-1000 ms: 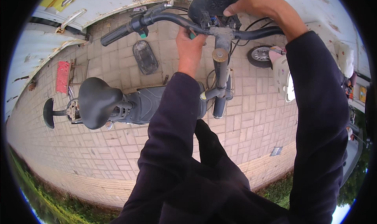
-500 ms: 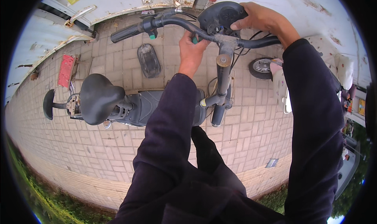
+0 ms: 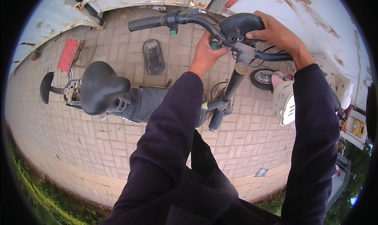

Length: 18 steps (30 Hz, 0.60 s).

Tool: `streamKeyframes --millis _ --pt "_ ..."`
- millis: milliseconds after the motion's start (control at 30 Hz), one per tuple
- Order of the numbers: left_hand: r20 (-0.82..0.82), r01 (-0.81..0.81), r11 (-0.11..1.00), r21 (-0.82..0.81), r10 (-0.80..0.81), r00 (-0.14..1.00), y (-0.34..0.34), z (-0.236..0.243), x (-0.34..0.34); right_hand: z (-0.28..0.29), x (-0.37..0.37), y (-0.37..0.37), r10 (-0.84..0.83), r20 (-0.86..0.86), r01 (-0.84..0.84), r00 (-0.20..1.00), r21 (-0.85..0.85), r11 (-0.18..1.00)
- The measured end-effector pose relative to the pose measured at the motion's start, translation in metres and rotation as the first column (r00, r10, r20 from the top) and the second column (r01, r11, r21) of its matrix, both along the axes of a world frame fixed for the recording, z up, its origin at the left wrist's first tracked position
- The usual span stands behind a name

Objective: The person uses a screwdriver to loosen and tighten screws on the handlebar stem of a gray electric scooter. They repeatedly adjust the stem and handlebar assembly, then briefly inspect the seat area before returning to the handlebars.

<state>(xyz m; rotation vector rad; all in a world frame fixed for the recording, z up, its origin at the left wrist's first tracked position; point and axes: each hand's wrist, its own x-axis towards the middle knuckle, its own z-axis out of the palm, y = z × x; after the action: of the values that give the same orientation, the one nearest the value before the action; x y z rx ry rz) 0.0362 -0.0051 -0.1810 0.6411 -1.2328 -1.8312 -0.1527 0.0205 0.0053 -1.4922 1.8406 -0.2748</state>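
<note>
An electric scooter's black handlebar (image 3: 202, 23) crosses the far middle, with a worn stem (image 3: 235, 79) below it. A black plastic instrument housing (image 3: 238, 23) sits at its centre, with small wires showing underneath. My right hand (image 3: 277, 34) is closed on the housing's right end, thumb on the near face and fingers behind. Beside the bar, my left hand (image 3: 206, 56) is wrapped round a green-handled screwdriver (image 3: 215, 45) below the housing; its tip is hidden from view. A black grip (image 3: 147, 23) with a green switch forms the bar's left end.
The scooter's black seat (image 3: 100, 87) and footboard (image 3: 153, 101) extend left. A long black plastic piece (image 3: 153, 58) lies on the brick paving beyond. A red-topped stool (image 3: 67, 54) stands at far left. Right of the stem are another wheel (image 3: 262, 80) and a white basket (image 3: 289, 110).
The handlebar and housing appear farther right and slightly lower. Both hands have shifted right with them, and the left now holds the screwdriver closer under the housing.
</note>
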Motion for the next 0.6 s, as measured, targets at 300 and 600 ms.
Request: streamKeyframes --millis 300,600 --pt "0.102 -0.007 0.999 -0.045 0.012 0.995 0.009 0.001 0.008 -0.01 -0.008 -0.012 0.037 -0.149 -0.019 0.988 0.122 0.992" --pt "0.086 0.229 0.968 0.103 -0.238 0.967 -0.012 -0.008 0.01 -0.016 -0.009 -0.019 0.068 -0.501 0.031 0.863 0.186 0.982"
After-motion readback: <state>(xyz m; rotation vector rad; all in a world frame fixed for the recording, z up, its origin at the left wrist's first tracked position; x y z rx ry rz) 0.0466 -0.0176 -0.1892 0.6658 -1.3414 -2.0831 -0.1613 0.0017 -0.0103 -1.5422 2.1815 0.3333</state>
